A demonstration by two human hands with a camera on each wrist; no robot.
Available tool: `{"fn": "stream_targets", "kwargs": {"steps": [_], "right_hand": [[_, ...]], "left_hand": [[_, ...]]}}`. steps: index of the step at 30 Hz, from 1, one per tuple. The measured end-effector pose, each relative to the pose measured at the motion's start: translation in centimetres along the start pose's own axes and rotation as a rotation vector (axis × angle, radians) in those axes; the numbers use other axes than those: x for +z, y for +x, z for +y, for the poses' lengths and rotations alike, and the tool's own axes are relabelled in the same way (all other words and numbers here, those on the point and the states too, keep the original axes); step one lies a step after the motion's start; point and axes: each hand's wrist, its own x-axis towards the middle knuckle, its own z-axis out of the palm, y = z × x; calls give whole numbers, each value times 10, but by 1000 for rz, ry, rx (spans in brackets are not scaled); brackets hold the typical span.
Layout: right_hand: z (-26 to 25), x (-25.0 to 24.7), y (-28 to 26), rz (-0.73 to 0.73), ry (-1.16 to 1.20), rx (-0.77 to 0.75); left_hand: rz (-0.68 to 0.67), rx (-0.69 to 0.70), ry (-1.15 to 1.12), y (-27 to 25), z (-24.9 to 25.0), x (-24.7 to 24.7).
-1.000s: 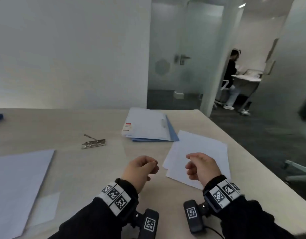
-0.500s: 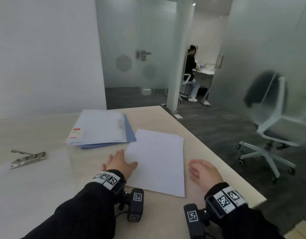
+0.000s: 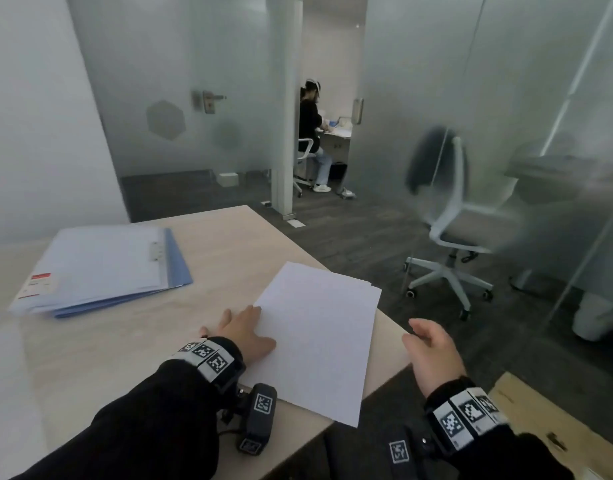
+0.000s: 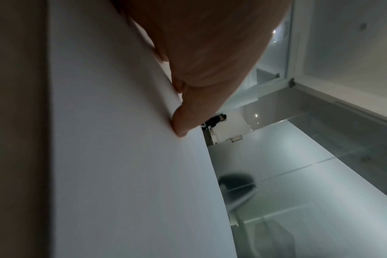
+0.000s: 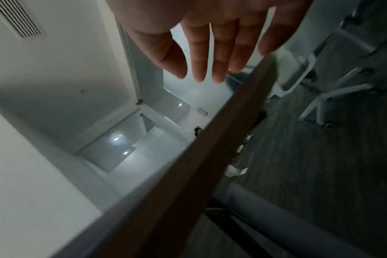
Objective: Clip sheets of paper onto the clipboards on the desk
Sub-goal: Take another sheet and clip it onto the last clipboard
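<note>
A small stack of white paper sheets (image 3: 319, 341) lies at the desk's right front corner, one corner hanging over the edge. My left hand (image 3: 242, 329) is at the stack's left edge, with the thumb (image 4: 183, 122) pressing on the top sheet (image 4: 121, 157) and the fingers hidden under the edge. My right hand (image 3: 433, 348) hovers over the desk's right edge beside the paper, its fingers (image 5: 210, 52) straight and spread, holding nothing. A pile of blue and white clipboards (image 3: 101, 271) lies further back on the left, a metal clip (image 3: 156, 252) on top.
The desk's right edge (image 3: 384, 382) runs just under my right hand. A white office chair (image 3: 454, 237) stands on the dark floor to the right, and a cardboard box (image 3: 540, 410) below it. A person (image 3: 310, 133) sits beyond the frosted glass partition.
My view has swung right, and the loose metal clip has gone out of frame. My left hand uncurled and went to the paper's left edge. My right hand opened and moved off the paper to the desk edge.
</note>
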Motion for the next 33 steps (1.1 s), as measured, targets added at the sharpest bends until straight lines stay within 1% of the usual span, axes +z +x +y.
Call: {"fn": "stream_targets", "kwargs": {"steps": [1,2,4,6,7,8,10,12,14,16,18,21,23,24,27,30,33], "right_hand": [[9,-5,4,8,32,37],[20,-7,9,-19,78,121],[37,-6,20,-138,181,294],[49,-5,27,-233,369,437],[53,-5,30,-245,458,488],[56,-5,31,-252,488,495],[54,-9,33,-239,401,464],[50,-18,37,-200,246,399],[41,-30,36,-201,68,314],[33,-38,31,-183,3,206],[22,-41,23,-166,44,77],[-2,-38,10,-163,156,-85],[-21,-35,4,-169,260,-166],[-32,-32,3,-176,318,-197],[-60,-23,6,-192,485,-244],[-80,-14,10,-190,600,-271],[-82,-6,9,-250,670,-279]], "left_hand": [[-3,24,-7,-4,8,2],[-4,42,-21,-6,15,7],[-23,58,-62,-12,30,15],[-32,93,-110,-14,42,23],[-31,122,-130,-15,48,27],[-23,145,-150,-18,54,30],[-15,167,-197,-24,62,34],[-28,178,-261,-26,67,35],[-23,178,-352,-26,70,34],[-4,177,-412,-26,73,31],[34,180,-497,-23,75,26],[85,175,-760,-18,68,12],[130,216,-917,-17,65,-3],[175,242,-985,-19,63,-13],[303,305,-1175,-28,62,-44],[355,409,-1264,-38,57,-65],[370,417,-1297,-45,52,-65]]}}
